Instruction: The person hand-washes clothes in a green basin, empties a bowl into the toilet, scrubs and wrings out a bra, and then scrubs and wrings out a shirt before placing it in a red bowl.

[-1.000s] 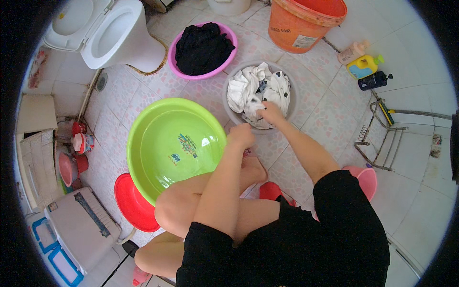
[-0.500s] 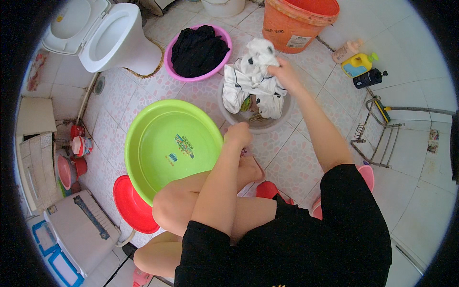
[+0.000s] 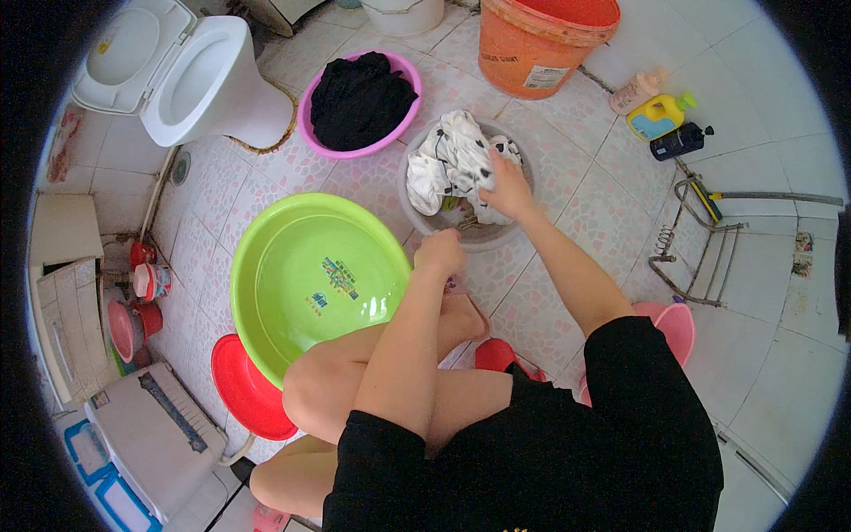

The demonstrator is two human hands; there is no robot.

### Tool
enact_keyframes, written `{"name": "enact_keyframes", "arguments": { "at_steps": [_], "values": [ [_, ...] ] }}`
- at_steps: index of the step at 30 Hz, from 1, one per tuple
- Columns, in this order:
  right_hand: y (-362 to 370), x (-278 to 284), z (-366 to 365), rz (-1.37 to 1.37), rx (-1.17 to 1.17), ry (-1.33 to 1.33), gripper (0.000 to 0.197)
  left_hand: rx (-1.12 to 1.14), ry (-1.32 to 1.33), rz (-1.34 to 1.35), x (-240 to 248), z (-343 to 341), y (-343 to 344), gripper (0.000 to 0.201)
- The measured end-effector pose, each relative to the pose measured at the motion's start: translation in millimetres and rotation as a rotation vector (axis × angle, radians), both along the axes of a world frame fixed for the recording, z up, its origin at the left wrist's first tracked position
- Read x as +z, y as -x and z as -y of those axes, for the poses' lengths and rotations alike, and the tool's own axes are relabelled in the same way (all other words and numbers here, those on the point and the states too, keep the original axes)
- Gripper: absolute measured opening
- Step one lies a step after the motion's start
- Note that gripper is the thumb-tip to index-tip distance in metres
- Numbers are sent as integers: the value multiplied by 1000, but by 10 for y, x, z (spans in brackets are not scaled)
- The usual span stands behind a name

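A grey basin [image 3: 529,152] holds white clothes with black spots and trim [image 3: 461,142], and a bit of green shows low among them. My right hand [image 3: 509,188] is closed on a fold of this white spotted garment, at the basin's right side. By the near rim of the grey basin is my left hand [image 3: 440,252], its fingers curled; what they hold, if anything, is hidden. A large lime-green basin [image 3: 266,266] stands just left of that hand, with shine at its bottom.
Black cloth [image 3: 365,99] fills a pink basin [image 3: 310,133] beyond. An orange bucket [image 3: 541,53] and a white bucket [image 3: 403,16] stand at the back. Bottles [image 3: 658,117] and a metal rack [image 3: 705,248] are along the right wall. A red basin [image 3: 253,390] sits near my knee, a toilet [image 3: 208,80] far left.
My right hand has lowered the white garment into the grey basin, moving down and slightly left. My left hand stays by the rim. The whole view has shifted slightly.
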State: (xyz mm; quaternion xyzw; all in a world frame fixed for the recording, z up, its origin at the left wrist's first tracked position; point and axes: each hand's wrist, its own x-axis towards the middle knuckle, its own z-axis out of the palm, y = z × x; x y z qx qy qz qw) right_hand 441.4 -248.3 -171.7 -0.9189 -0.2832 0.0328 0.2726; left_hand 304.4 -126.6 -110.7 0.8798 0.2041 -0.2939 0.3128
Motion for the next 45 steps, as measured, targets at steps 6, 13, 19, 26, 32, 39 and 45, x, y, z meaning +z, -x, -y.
{"name": "enact_keyframes", "arguments": {
  "at_steps": [6,13,19,26,32,39,45],
  "values": [
    [252,263,-113,-225,-45,-273,42,72,-23,38,18,11,-12,38],
    [-31,802,94,-2,-148,-593,29,125,-43,98,54,37,-25,36],
    [-232,928,122,178,-144,-380,25,105,-31,129,37,15,-2,34],
    [-153,-134,358,92,184,365,66,77,-26,106,48,51,-32,32],
    [73,313,118,241,-26,36,53,75,-38,77,35,18,0,33],
    [614,-271,-99,-331,185,-14,30,58,-22,90,-50,14,-8,32],
    [798,-644,-358,-479,-24,-95,40,86,-13,89,18,27,3,33]
  ]
}}
